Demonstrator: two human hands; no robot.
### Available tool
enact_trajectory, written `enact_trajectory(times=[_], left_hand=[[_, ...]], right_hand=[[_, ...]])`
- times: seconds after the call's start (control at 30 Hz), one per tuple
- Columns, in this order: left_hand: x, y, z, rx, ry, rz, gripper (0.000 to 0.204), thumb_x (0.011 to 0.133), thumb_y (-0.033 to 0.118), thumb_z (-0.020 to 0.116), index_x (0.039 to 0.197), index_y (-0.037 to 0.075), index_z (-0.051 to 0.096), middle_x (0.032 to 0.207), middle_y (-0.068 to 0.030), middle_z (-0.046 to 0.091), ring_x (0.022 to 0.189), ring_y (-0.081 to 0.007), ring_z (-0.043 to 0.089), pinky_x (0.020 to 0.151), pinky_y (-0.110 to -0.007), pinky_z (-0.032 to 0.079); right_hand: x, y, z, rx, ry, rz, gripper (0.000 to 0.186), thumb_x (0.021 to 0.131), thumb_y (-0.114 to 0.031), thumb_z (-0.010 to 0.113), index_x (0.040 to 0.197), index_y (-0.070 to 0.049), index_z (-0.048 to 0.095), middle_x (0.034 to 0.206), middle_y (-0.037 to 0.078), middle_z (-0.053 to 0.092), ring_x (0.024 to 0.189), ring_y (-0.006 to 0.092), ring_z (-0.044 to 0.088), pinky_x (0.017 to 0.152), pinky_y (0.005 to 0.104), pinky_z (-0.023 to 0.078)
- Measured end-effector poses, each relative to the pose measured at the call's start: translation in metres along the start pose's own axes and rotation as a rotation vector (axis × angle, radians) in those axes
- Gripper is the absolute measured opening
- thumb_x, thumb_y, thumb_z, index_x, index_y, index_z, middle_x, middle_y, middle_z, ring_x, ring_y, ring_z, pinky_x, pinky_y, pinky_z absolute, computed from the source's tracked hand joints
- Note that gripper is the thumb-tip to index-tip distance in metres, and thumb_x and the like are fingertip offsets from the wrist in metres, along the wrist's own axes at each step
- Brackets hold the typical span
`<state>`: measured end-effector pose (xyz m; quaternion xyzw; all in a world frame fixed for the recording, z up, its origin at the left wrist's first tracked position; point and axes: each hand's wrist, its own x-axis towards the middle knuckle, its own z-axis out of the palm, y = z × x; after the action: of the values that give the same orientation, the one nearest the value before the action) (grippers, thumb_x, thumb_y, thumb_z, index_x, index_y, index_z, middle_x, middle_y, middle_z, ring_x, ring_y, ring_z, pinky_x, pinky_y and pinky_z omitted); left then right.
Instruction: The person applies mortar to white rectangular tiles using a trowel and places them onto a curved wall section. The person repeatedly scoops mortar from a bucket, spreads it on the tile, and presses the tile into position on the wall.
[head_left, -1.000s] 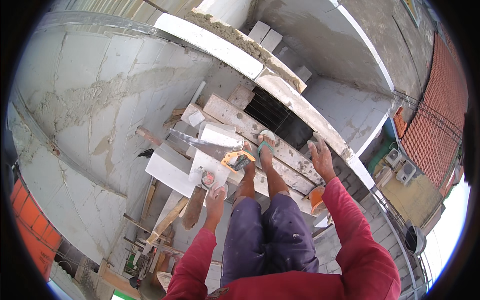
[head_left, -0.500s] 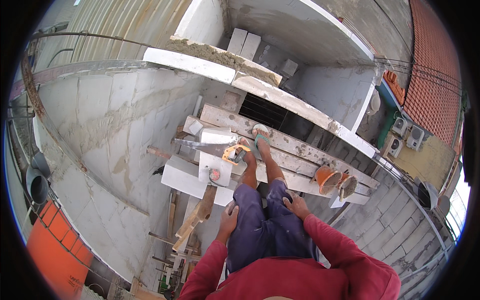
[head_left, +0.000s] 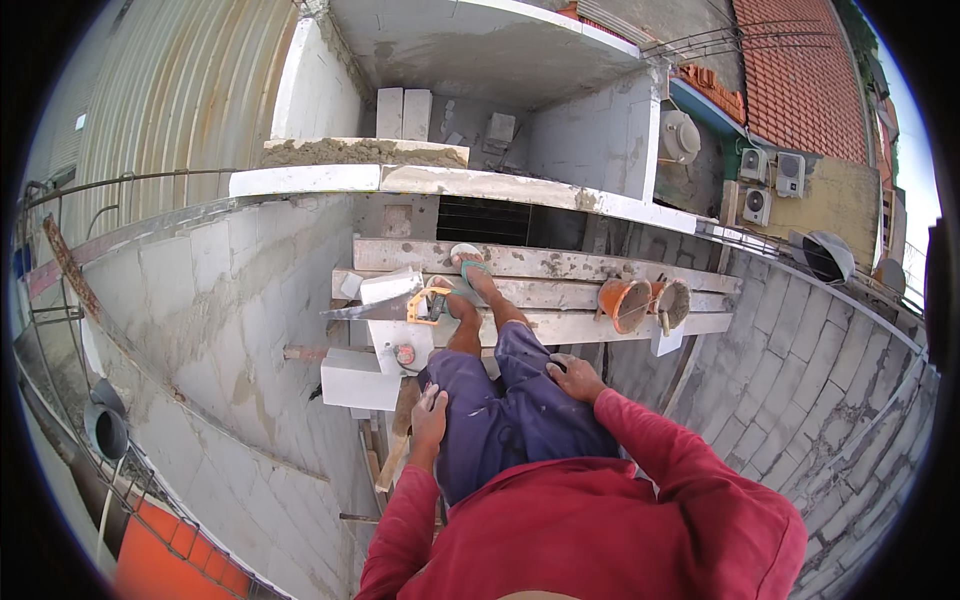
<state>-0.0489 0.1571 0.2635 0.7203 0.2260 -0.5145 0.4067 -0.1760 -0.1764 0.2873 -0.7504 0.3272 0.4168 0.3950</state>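
Seemingly at rest, the left hand [head_left: 430, 418] and right hand [head_left: 578, 380] lie against the shorts [head_left: 510, 425], fingers relaxed and apparently empty; reaching the handsaw [head_left: 388, 307] on the white blocks [head_left: 386, 337] would call for leaning forward.

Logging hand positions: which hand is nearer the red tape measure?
Left. In the picture, the left hand is below and slightly right of the red tape measure; the right hand is farther right.
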Motion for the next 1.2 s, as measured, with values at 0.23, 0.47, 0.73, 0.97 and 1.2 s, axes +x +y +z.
enact_trajectory(times=[0.23,0.47,0.73,0.97,1.2], left_hand=[[0.25,0.143,0.109,-0.909,-0.219,0.025,0.054,0.108,0.028,0.047,0.154,0.002,0.037,0.154,-0.0204,0.047,0.141,-0.0322,0.048,0.12,-0.045,0.038],[0.432,0.22,0.196,-1.138,0.077,-0.023,0.064,0.107,0.026,0.048,0.159,-0.001,0.024,0.167,-0.0215,0.021,0.156,-0.0332,0.02,0.124,-0.048,0.033],[0.289,0.19,0.353,-0.783,-0.385,-0.069,0.043,0.105,0.025,0.054,0.139,-0.001,0.051,0.126,-0.0211,0.065,0.113,-0.0335,0.068,0.101,-0.045,0.055],[0.419,0.183,0.325,-1.19,0.126,0.056,0.058,0.106,0.017,0.049,0.157,0.002,0.027,0.165,-0.0161,0.029,0.154,-0.0293,0.027,0.122,-0.047,0.034],[0.28,0.194,0.4,-1.017,-0.151,0.027,0.046,0.105,0.037,0.053,0.127,-0.002,0.064,0.077,-0.0115,0.069,0.071,-0.0237,0.07,0.077,-0.035,0.061]], right_hand=[[-0.012,-0.024,0.023,-0.298,0.046,0.199,0.066,0.098,-0.05,0.055,0.155,-0.018,0.044,0.161,0.024,0.037,0.146,0.0436,0.037,0.119,0.0586,0.03],[0.01,0.04,0.064,-0.353,-0.036,0.294,0.073,0.094,-0.052,0.057,0.158,-0.021,0.039,0.162,0.027,0.031,0.146,0.0438,0.036,0.118,0.06,0.028],[0.002,0.082,0.04,-0.25,0.016,0.353,0.07,0.089,-0.049,0.064,0.149,-0.018,0.046,0.156,0.029,0.039,0.138,0.0434,0.045,0.115,0.0556,0.035],[0.008,0.101,0.03,-0.254,0.013,0.244,0.07,0.087,-0.048,0.067,0.146,-0.016,0.048,0.156,0.029,0.038,0.137,0.0433,0.046,0.114,0.0538,0.036],[0.006,0.112,0.026,-0.242,0.03,0.272,0.07,0.085,-0.046,0.069,0.145,-0.014,0.048,0.156,0.03,0.038,0.137,0.0436,0.046,0.115,0.0539,0.035]])
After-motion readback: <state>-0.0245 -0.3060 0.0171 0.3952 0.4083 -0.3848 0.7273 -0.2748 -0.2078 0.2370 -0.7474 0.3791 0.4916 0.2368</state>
